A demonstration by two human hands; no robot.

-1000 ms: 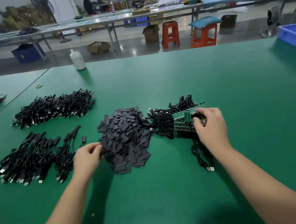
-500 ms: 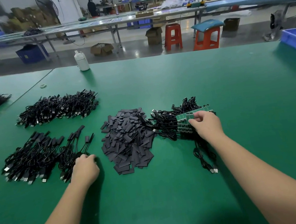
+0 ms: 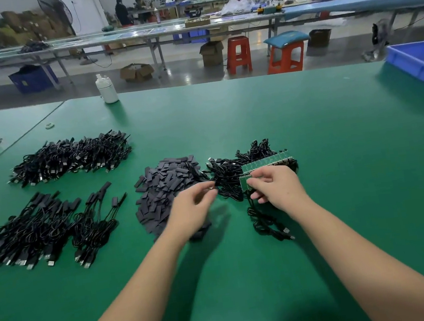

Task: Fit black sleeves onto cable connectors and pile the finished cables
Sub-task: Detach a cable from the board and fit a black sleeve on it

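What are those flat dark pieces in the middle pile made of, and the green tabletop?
The sleeves look like matte dark-grey flattened plastic or rubber tubing, thin and dull. The tabletop looks like a smooth green rubber or vinyl mat, with soft sheen.

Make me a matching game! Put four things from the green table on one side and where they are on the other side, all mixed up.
Things:
1. white bottle
2. blue tray
3. pile of flat black sleeves
4. green circuit boards

Places:
A. right beside the right hand
B. far right edge of the table
C. under the left hand, middle of the table
D. far edge of the table, towards the left

Pairs: 1-D, 2-B, 3-C, 4-A
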